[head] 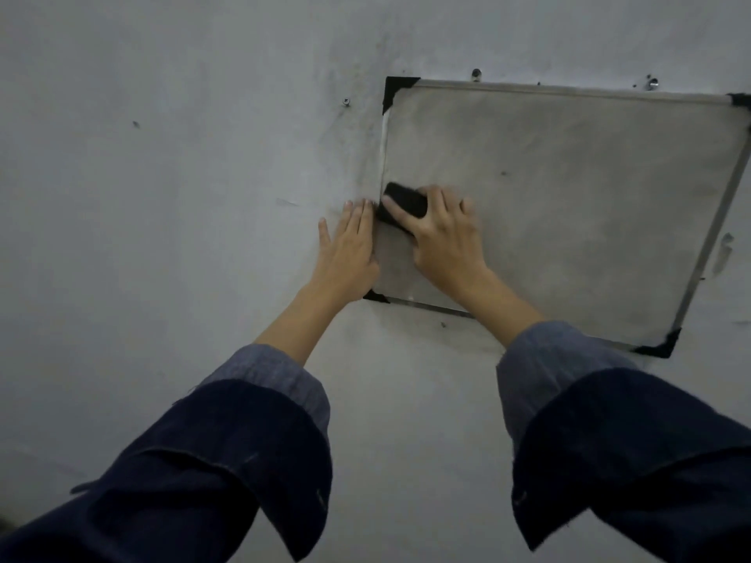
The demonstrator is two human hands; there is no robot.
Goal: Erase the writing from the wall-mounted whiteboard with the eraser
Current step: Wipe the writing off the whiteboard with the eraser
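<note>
Two dark blue sleeves fill the bottom of the frame, the left sleeve (227, 453) at lower left and the right sleeve (634, 449) at lower right, each with its cuff rolled back to show a paler lining; two bare forearms rise from them toward the centre. The left hand (347, 249) lies flat just left of centre, fingers straight and close together, palm pressed against the wall (162, 197) along the left edge of the one whiteboard (569, 197), holding nothing. The right hand (441, 233) sits just beside it on the board surface, its fingers spread and curled over the single black eraser (402, 203), gripping it against the board near the left frame edge, about midway up. The whiteboard, tilted in the upper right of the frame, has a metal frame and four black corner caps; its surface is smeared grey with no legible writing. Three screws show in the wall: one (346, 101) left of the board and two above its top edge
</note>
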